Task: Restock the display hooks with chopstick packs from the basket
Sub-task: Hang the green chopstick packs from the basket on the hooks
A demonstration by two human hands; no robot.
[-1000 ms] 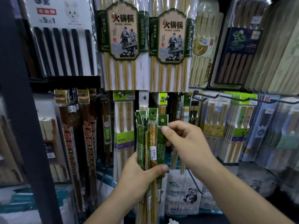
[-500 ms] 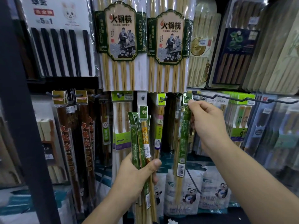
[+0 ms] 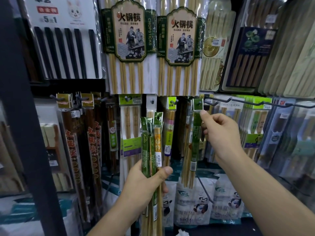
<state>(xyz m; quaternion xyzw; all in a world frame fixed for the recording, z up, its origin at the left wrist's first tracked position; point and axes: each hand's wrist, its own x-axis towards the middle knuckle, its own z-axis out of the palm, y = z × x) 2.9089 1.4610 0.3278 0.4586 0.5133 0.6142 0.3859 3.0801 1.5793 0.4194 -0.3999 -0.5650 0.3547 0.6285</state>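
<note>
While left hand (image 3: pixel 146 179) grips bundle of chopstick packs (image 3: pixel 153 142) low, away from display, green pack (image 3: pixel 194 133) hangs beside, header hole seemingly over hook (image 3: pixel 198 104) tip; right hand (image 3: pixel 221 133) pinches it just below header. Best: push header fully back, then release. Neighbouring hung packs (image 3: pixel 171 123) crowd hook; bare hooks (image 3: pixel 219 100) further right. Basket unseen.

We see a bundle (image 3: pixel 151 150) of long, narrow chopstick packs in green sleeves, one patterned orange, held upright in our left hand (image 3: pixel 146 181). A single green pack (image 3: pixel 194 142) hangs straight down with its header threaded on a hook (image 3: pixel 198 103). Our right hand (image 3: pixel 221 133) pinches it just below the header.
</note>
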